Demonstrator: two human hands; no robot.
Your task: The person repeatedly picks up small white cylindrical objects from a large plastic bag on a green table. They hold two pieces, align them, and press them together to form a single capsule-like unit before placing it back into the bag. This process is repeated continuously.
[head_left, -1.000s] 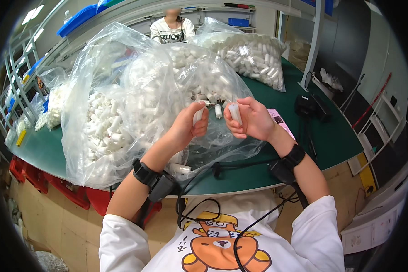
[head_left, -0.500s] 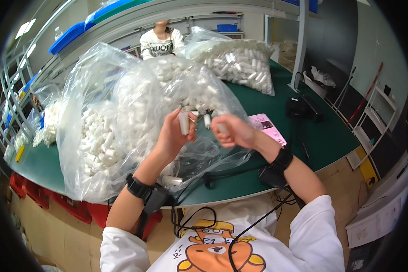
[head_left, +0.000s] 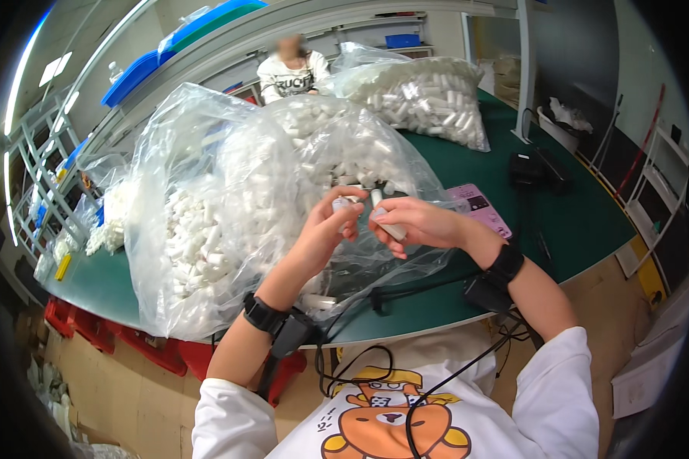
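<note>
Your left hand (head_left: 325, 229) pinches a small white cap (head_left: 341, 205), right hand (head_left: 409, 224) grips a white tube (head_left: 390, 227) just beside it; big clear bag (head_left: 230, 229) of white tubes sits right behind.

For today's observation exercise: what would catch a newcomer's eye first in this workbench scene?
First, the huge clear plastic bag of small white cylinders, heaped on the green table left of centre. In front of it, the left hand and right hand each pinch a white cylinder. A second full bag sits at the far edge.

A pink calculator (head_left: 482, 208) lies on the green table (head_left: 589, 222) near a black device (head_left: 536, 170).
</note>
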